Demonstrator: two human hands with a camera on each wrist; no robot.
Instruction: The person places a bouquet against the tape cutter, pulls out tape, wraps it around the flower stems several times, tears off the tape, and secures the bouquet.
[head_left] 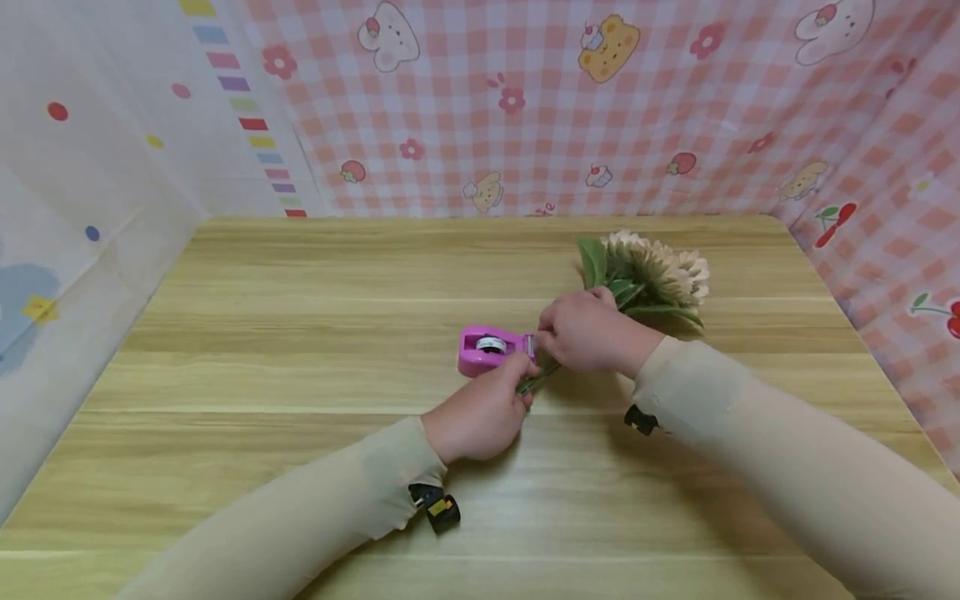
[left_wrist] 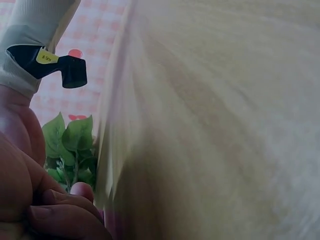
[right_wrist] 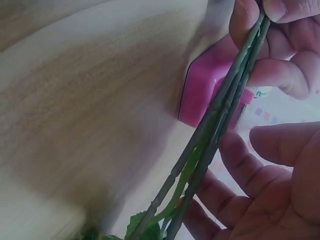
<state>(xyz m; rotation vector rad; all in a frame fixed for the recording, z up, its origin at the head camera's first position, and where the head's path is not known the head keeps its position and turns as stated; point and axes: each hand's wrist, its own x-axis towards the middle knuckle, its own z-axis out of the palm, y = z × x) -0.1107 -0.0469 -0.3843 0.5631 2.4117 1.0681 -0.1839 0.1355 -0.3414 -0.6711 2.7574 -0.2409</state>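
A bunch of artificial flowers with pale pink heads point(head_left: 678, 271) and green leaves point(left_wrist: 77, 135) lies slanted over the table's right half. My left hand point(head_left: 480, 417) pinches the lower ends of its green stems point(right_wrist: 216, 117) between thumb and fingers. Higher up, my right hand point(head_left: 596, 333) is beside the stems; its fingertips touch or nearly touch them from behind, and the thumb stands apart from them in the right wrist view. A pink tape dispenser point(head_left: 476, 362) with a roll of tape point(head_left: 491, 343) sits just beyond the left hand, its cutter close to the right fingertips.
The wood-grain table point(head_left: 262, 333) reaches out on both sides of the hands. Behind it hangs a pink checked cloth point(head_left: 450, 92) with cartoon prints, and a white dotted cloth point(head_left: 112, 142) covers the left side. Each sleeve cuff carries a black wrist camera point(head_left: 441, 510).
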